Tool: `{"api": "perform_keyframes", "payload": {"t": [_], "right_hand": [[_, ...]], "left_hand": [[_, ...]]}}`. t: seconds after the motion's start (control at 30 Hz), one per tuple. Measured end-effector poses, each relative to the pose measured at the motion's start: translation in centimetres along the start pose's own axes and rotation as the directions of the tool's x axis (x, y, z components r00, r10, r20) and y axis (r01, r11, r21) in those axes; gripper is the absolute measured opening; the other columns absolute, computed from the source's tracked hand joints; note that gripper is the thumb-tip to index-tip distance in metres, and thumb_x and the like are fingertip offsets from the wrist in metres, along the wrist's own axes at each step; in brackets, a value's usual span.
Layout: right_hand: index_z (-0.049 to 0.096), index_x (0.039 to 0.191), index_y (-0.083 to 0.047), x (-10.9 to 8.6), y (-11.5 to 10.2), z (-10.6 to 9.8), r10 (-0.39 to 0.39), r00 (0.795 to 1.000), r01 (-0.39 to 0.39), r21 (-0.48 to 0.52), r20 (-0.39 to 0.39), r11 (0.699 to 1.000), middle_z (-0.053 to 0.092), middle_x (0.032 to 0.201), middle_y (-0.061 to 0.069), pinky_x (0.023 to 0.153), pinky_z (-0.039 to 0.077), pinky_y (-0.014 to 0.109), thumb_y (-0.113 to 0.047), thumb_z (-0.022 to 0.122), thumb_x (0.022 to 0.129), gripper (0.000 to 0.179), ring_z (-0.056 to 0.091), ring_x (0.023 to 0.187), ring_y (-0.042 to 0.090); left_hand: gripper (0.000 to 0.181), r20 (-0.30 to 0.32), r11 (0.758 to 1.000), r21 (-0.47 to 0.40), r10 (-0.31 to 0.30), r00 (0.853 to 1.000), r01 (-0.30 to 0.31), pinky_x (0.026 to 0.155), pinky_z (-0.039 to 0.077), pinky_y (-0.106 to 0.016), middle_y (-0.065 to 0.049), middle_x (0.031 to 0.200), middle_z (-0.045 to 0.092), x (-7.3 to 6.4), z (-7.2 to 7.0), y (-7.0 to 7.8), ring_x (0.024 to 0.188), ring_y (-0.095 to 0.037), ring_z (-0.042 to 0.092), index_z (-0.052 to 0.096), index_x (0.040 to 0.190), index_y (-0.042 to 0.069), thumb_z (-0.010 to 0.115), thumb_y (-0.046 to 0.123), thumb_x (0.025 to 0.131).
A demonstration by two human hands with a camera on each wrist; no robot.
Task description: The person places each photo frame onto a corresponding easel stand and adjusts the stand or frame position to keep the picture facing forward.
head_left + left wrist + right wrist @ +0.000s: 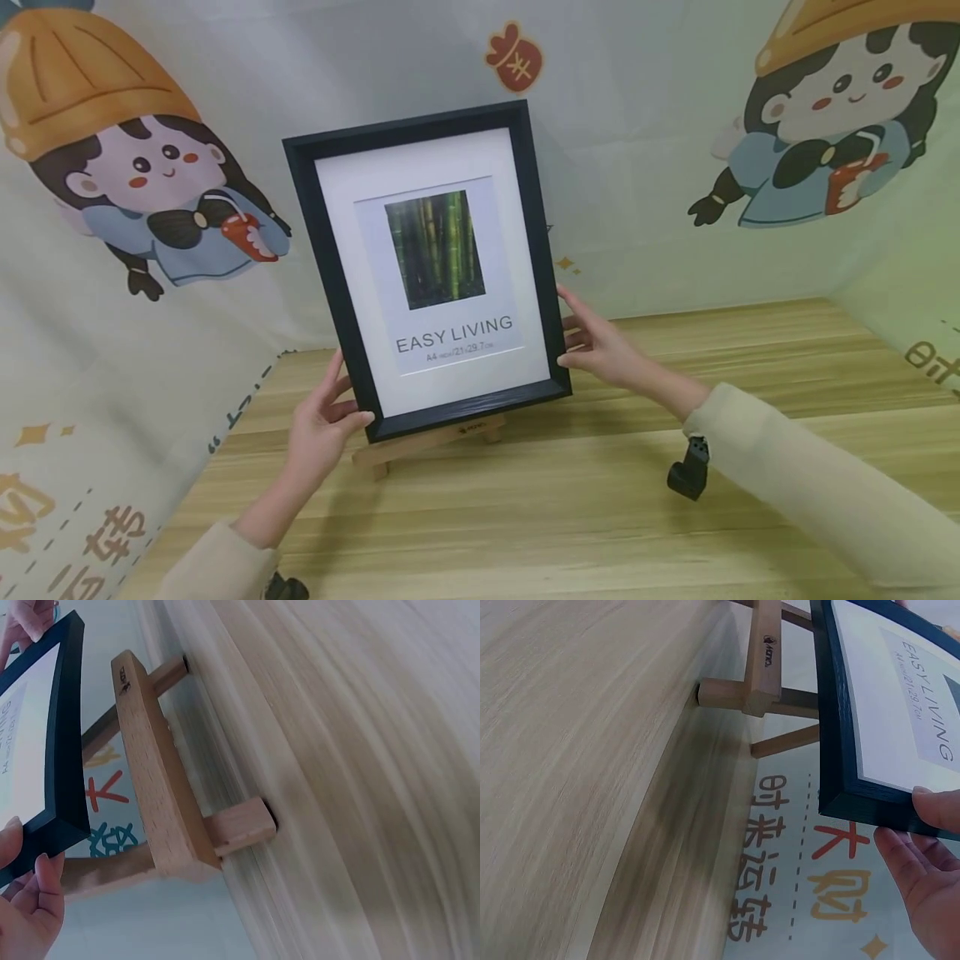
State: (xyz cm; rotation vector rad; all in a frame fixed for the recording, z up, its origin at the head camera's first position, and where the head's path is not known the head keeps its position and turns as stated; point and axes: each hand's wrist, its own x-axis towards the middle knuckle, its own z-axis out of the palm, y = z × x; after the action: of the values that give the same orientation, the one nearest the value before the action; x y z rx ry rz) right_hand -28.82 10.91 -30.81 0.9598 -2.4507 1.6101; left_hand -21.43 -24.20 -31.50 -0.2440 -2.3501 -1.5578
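A black picture frame [457, 408] with a white mat and a bamboo picture marked EASY LIVING is held tilted between both hands. My left hand [322, 425] grips its lower left side, thumb at the front and fingers behind. On the lower right side, my right hand [603, 346] pinches the edge the same way. Behind and below the frame stands a small wooden easel [161, 772] on the tabletop. Both wrist views show a gap between the frame's bottom edge and the easel's ledge [765, 660]. Most of the easel is hidden by the frame in the head view.
The wood-grain tabletop [600, 500] reaches back to a white printed cloth [630, 83] with cartoon figures and lettering. More of this cloth hangs at both sides. A black wrist camera [690, 471] hangs under the right sleeve.
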Motion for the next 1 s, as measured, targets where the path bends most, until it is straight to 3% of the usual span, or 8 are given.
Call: {"api": "perform_keyframes", "payload": {"t": [0.53,1.0], "right_hand": [[0.007,0.146,-0.001,1.5,0.7,2.1,-0.067,0.998,0.066,0.032,0.019,0.997,0.049,0.116,0.032,0.086,0.049,0.045,0.013,0.058,0.08,0.085,0.056,0.097,0.039],[0.008,0.147,-0.005,2.8,0.7,3.9,-0.023,1.0,0.022,0.014,0.019,1.0,0.048,0.117,0.03,0.084,0.05,0.04,0.011,0.058,0.08,0.085,0.055,0.099,0.038]], "left_hand": [[0.091,-0.03,0.997,0.07,-0.033,0.999,0.035,0.07,0.05,-0.011,-0.027,0.132,0.045,-0.2,-1.5,-1.7,0.08,0.009,0.056,0.022,0.146,0.025,0.059,-0.019,0.075],[0.091,-0.052,0.995,0.089,-0.04,0.998,0.045,0.07,0.049,-0.009,-0.029,0.132,0.044,-0.3,-2.7,-2.6,0.079,0.012,0.055,0.021,0.146,0.022,0.059,-0.02,0.075]]}}
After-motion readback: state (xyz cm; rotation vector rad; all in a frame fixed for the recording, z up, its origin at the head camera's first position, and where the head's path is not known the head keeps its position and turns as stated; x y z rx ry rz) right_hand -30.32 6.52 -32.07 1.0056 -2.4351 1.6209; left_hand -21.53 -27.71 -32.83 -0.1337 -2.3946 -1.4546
